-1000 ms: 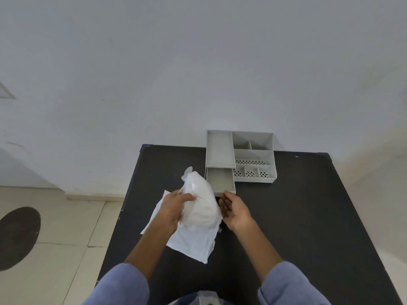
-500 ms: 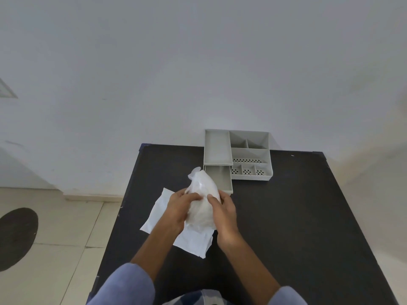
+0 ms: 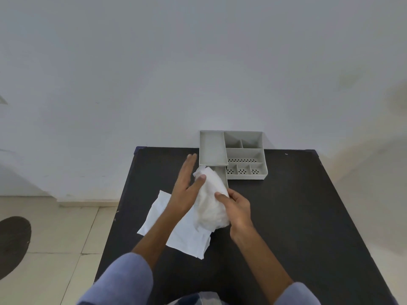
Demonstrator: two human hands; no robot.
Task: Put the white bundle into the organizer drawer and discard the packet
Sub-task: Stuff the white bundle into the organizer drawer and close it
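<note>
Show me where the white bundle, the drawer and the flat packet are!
white bundle (image 3: pixel 210 201), head view, on its crumpled middle.
drawer (image 3: pixel 222 173), head view, on its bare inside by the right wall.
flat packet (image 3: pixel 189 237), head view, on its flat lower part.

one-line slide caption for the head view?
Both hands, left hand and right hand, press the white bundle toward the organizer's open drawer, flat packet beneath on the black table.

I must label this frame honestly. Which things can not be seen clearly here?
Head view only:
- Drawer inside: covered by the white bundle.
- Flat white packet: partly under the left hand, forearm and bundle.
- Right hand palm: turned away, so its grip is unclear.
- Organizer small compartments: too small to check contents.
</note>
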